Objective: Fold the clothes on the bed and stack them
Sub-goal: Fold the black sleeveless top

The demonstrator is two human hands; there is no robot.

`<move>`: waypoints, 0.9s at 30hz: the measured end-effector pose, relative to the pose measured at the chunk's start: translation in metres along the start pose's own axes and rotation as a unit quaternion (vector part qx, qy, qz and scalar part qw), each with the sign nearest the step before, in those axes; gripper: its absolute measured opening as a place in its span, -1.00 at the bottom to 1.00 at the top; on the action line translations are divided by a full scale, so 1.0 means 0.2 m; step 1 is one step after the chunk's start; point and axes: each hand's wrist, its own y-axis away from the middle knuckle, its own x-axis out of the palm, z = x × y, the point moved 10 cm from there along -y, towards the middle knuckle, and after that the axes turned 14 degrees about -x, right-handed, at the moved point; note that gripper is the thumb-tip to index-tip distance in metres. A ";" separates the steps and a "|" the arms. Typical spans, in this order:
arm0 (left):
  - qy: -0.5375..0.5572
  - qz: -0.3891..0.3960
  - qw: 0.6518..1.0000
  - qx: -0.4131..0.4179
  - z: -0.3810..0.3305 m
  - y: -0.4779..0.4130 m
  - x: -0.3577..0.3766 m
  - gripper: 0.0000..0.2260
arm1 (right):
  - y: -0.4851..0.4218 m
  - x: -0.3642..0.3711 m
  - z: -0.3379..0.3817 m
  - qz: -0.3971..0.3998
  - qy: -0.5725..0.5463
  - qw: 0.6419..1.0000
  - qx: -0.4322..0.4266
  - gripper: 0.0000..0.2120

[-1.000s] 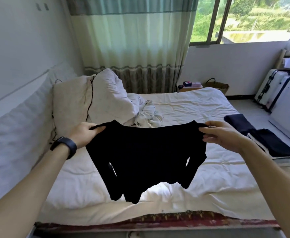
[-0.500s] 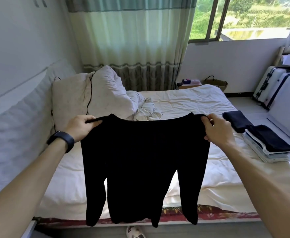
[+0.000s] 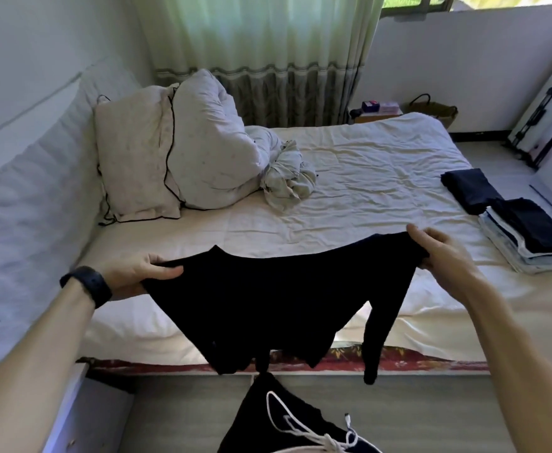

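Over the near edge of the bed (image 3: pixel 366 178), note the black top (image 3: pixel 268 295) stretched in the air between both hands. Confirm fingers of the left hand (image 3: pixel 134 274) curled round one upper corner and fingers of the right hand (image 3: pixel 441 253) pinching the other. Read the long axis as left to right, parallel to that edge, with body and one sleeve hanging toward the floor. Judge the step as spreading before the first fold. Next, lower flat onto the sheet, fold, then carry to the folded stack (image 3: pixel 529 250) at the right edge.

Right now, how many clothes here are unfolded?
2: the black top held up in front, and a crumpled pale garment beside the pillows; that heap may hide more.
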 end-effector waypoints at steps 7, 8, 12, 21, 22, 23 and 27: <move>-0.106 -0.023 0.994 -0.033 -0.17 -0.22 -0.03 -0.82 | -0.28 0.02 0.03 -0.009 0.277 0.960 -0.045 -0.89; -0.153 -0.040 0.987 -0.040 -0.22 -0.26 -0.05 -0.83 | -0.33 0.03 0.03 -0.026 0.298 0.953 -0.052 -0.87; -0.233 -0.155 0.960 0.007 -0.47 -0.49 -0.19 -0.62 | -0.58 0.10 0.03 -0.056 0.343 0.932 -0.098 -0.72; -0.190 -0.323 0.923 0.086 -0.67 -0.99 -0.46 -0.64 | -1.04 0.18 -0.24 -0.110 0.357 0.925 -0.068 -0.62; -0.149 -0.298 0.942 0.048 -0.62 -1.07 -0.48 -0.64 | -1.08 0.19 -0.30 -0.100 0.355 0.928 -0.046 -0.64; -0.117 -0.264 0.957 0.021 -0.58 -1.16 -0.49 -0.69 | -1.11 0.20 -0.37 -0.089 0.348 0.933 -0.013 -0.67; 0.006 -0.079 0.996 -0.045 -0.51 -1.45 -0.45 -0.61 | -1.22 0.21 -0.65 -0.038 0.299 0.945 0.125 -0.82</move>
